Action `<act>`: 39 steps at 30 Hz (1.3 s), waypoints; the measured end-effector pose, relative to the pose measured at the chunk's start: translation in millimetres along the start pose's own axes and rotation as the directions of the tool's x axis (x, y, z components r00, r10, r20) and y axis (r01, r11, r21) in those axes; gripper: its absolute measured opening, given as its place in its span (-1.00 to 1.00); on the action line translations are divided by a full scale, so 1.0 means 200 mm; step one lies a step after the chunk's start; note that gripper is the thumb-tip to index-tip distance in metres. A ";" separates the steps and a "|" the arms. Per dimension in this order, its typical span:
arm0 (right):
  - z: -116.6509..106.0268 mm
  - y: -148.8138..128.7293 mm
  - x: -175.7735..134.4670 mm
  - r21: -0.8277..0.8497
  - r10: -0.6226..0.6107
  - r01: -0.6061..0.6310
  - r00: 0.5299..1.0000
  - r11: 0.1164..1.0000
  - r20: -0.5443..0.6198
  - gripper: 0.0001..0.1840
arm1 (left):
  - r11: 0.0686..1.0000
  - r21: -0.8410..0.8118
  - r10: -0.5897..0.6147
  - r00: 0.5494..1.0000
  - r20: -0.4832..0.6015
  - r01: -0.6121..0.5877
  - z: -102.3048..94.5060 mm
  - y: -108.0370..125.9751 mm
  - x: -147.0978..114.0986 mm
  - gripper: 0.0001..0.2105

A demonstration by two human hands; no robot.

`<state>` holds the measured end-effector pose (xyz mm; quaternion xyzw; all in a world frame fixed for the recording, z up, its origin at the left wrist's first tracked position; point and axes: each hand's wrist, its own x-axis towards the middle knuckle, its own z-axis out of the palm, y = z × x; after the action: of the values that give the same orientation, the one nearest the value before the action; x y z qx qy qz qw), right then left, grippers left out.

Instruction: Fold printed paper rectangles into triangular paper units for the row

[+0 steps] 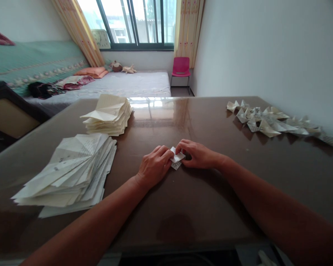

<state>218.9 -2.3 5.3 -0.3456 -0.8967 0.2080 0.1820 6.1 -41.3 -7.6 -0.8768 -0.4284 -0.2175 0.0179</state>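
A small folded piece of printed paper [177, 159] lies on the brown table between my two hands. My left hand [156, 161] has its fingers closed on the paper's left edge. From the other side, my right hand [194, 153] grips the paper with thumb and forefinger bent around its right and upper edges. Creases and small points show in the paper. Fingertips cover part of it, so its full shape is hidden.
Two stacks of creased paper sheets stand at the left, a nearer stack [69, 170] and a farther stack [108, 114]. Several folded paper pieces [269, 122] cluster at the right by the wall. Beyond the glossy table [211, 207] are a bed [144, 85] and a pink chair [181, 67].
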 end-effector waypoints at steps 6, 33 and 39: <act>-0.03 0.04 0.02 0.322 0.037 0.005 0.991 0.947 -0.126 -0.78 | 0.999 -0.021 -0.035 0.998 -0.059 0.034 0.00 -0.01 0.00 -0.92; -0.04 -0.01 0.01 0.487 0.023 -0.033 0.999 0.873 0.027 -0.67 | 0.987 -0.090 -0.138 0.989 -0.056 0.133 0.01 -0.02 0.00 -0.98; 0.00 0.00 0.03 0.639 0.102 -0.144 0.990 0.755 0.102 -0.61 | 0.986 -0.100 -0.136 0.989 -0.056 0.130 0.01 0.00 0.00 -0.96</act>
<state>216.0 1.8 6.0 -0.3138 -0.7509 0.5253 0.2485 6.4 -40.4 -8.5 -0.8388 -0.4743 -0.2661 -0.0252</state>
